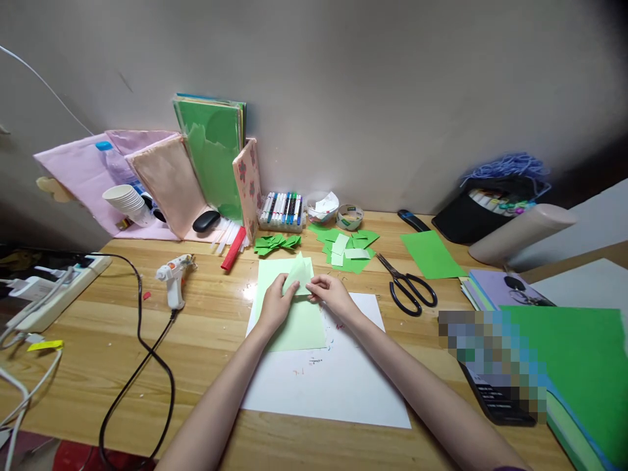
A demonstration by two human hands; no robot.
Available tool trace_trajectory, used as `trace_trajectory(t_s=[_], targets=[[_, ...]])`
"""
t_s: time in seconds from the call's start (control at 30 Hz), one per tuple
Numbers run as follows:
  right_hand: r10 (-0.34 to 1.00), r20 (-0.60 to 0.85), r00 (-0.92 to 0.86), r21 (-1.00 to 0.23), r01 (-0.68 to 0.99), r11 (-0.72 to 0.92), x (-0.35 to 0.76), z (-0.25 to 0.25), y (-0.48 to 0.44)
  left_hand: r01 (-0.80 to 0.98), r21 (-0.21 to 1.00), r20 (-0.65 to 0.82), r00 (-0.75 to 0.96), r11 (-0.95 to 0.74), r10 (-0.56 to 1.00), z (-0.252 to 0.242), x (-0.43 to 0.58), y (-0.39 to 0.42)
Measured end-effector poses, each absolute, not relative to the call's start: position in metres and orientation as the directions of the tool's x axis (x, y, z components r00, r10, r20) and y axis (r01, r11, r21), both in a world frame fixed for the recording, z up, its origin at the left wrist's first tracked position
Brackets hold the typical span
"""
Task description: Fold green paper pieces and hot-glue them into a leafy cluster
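Between my two hands is a folded piece of light green paper point(300, 271), its pointed corner sticking up. My left hand point(279, 299) grips its left side, thumb on top. The fingers of my right hand point(330, 292) pinch its lower right edge. Beneath them lies a light green sheet point(297, 330), resting on a larger white sheet point(338, 389) with small pen marks. Just beyond the hands are a heap of cut green paper pieces point(360, 264) and a smaller pile of folded green pieces point(277, 244). Black-handled scissors point(407, 288) lie to the right, blades partly apart.
A white glue gun point(173, 281) stands at left, its black cord point(140, 314) looping across the table. Markers point(282, 210), a tape roll point(349, 217) and a green sheet point(432, 254) sit toward the wall. A phone point(495, 392) and stacked paper point(583, 353) are at right.
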State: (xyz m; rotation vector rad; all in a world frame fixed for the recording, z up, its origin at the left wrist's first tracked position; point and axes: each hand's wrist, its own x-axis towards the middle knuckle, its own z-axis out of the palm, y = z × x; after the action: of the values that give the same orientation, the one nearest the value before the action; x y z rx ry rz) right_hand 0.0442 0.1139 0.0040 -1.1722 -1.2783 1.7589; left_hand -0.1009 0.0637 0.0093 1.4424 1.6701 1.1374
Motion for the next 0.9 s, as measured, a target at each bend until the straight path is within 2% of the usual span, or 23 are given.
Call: trace_trajectory(t_s=[0.3, 0.37, 0.43, 0.53, 0.63, 0.7, 0.8, 0.9], targets=[[0.888, -0.354, -0.293, -0.929, -0.002, -0.371, 0.076, 0.0, 0.122, 0.719, 0.681, 0.103, -0.279, 0.137, 0.955, 0.002, -0.096, 0.064], [0.896, -0.351, -0.272, -0.929, -0.02, -0.37, 0.086, 0.002, 0.121, 0.786, 0.594, 0.182, -0.342, 0.174, 0.922, 0.005, -0.093, 0.062], [0.906, -0.342, -0.248, -0.931, -0.039, -0.362, 0.098, 0.004, 0.118, 0.846, 0.506, 0.326, -0.371, 0.171, 0.87, 0.01, -0.088, 0.058], [0.92, -0.339, -0.197, -0.934, -0.049, -0.355, 0.118, 0.005, 0.11, 0.896, 0.443, 0.474, -0.218, -0.017, 0.853, 0.019, -0.072, 0.052], [0.921, -0.346, -0.178, -0.934, -0.023, -0.356, 0.137, 0.007, 0.099, 0.822, 0.436, 0.452, 0.15, -0.365, 0.879, 0.022, -0.049, 0.05], [0.927, -0.332, -0.176, -0.941, -0.005, -0.338, 0.147, 0.008, 0.092, 0.74, 0.457, 0.391, 0.331, -0.494, 0.859, 0.021, -0.034, 0.052], [0.944, -0.272, -0.187, -0.962, 0.02, -0.273, 0.156, 0.01, 0.087, 0.66, 0.567, 0.271, 0.415, -0.492, 0.869, 0.018, -0.019, 0.059], [0.952, -0.198, -0.235, -0.98, 0.033, -0.196, 0.161, 0.008, 0.086, 0.542, 0.746, 0.159, 0.421, -0.388, 0.893, 0.018, -0.013, 0.064]])
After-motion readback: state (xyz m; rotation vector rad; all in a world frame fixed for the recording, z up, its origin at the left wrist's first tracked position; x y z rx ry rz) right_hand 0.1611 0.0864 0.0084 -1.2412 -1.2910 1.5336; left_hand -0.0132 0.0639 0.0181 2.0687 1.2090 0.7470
